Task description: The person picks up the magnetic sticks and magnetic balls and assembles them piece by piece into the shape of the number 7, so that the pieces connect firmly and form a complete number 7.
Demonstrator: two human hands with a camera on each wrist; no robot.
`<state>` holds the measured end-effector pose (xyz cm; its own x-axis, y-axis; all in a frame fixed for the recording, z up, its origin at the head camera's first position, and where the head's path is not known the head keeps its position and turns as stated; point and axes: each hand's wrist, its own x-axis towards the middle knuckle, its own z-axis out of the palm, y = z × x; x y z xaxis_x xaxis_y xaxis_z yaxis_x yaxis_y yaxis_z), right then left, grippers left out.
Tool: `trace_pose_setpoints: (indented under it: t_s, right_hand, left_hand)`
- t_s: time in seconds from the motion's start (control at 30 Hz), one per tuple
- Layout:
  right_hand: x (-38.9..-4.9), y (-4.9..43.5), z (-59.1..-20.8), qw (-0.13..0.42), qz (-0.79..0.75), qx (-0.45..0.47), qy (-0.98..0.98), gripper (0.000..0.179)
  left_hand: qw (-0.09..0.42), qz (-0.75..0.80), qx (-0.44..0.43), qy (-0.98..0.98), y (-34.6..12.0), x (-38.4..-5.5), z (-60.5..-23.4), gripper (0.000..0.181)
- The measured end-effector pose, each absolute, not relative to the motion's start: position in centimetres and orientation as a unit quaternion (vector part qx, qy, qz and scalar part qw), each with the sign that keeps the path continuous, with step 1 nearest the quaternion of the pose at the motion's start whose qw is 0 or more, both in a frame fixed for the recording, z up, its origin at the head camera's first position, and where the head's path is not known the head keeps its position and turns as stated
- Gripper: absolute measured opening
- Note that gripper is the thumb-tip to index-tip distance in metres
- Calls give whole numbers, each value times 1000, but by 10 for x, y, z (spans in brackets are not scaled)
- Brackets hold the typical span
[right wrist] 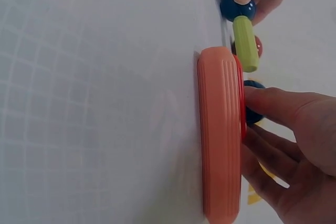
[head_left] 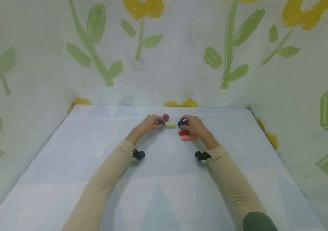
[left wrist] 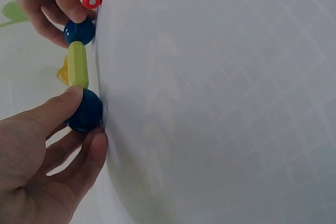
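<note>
My left hand [head_left: 150, 123] pinches a dark blue ball [left wrist: 86, 113] between thumb and fingers. From that ball a yellow-green rod [head_left: 171, 124] extends toward the right hand. A second dark blue ball [head_left: 180, 123] is gripped by my right hand [head_left: 196, 125], close to the rod's free end. A narrow gap shows between that ball and the rod in the right wrist view. Just in front of the right hand lie a short red rod [head_left: 183, 132], with a silvery disc on its end, and a longer orange rod [right wrist: 220, 135] side by side.
A red ball [head_left: 165, 117] rests behind the yellow-green rod, toward the back edge. The pale patterned tabletop [head_left: 164, 179] meets flower-printed fabric walls [head_left: 175, 73] at the back and sides. Black wrist cameras [head_left: 139, 154] sit at both cuffs.
</note>
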<state>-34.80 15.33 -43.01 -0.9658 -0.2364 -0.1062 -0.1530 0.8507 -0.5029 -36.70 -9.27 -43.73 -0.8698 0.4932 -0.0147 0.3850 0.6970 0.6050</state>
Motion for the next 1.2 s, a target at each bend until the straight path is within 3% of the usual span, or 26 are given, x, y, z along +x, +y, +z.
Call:
trace_pose_setpoints:
  t_s: [1.2]
  right_hand:
    - [-344, 151, -429, 80, -220, -113, 966, 42]
  left_hand:
    - [88, 311, 222, 920, -91, -366, -437, 35]
